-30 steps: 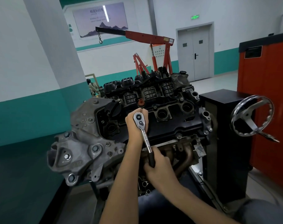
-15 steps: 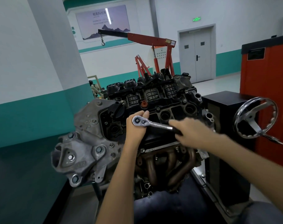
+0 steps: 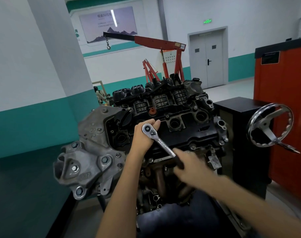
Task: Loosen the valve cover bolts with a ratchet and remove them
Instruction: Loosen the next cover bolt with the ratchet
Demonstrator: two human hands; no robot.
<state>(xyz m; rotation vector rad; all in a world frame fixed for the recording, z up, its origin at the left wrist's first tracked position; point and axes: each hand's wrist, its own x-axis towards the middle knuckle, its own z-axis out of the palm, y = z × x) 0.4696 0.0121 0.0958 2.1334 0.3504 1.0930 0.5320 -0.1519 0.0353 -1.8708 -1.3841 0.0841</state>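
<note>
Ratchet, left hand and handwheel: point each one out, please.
ratchet (image 3: 160, 142), head view, on its chrome shank.
left hand (image 3: 141, 136), head view, on the hand's back.
handwheel (image 3: 269, 133), head view, on a spoke.

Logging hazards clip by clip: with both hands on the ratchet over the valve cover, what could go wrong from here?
If the ratchet slips, the right hand, blurred on the handle, could hit the exhaust manifold just below it. The left hand, wrapped round the ratchet head, could get pinched against the valve cover. Once freed, a cover bolt might drop into the open plug well beside it.
</note>
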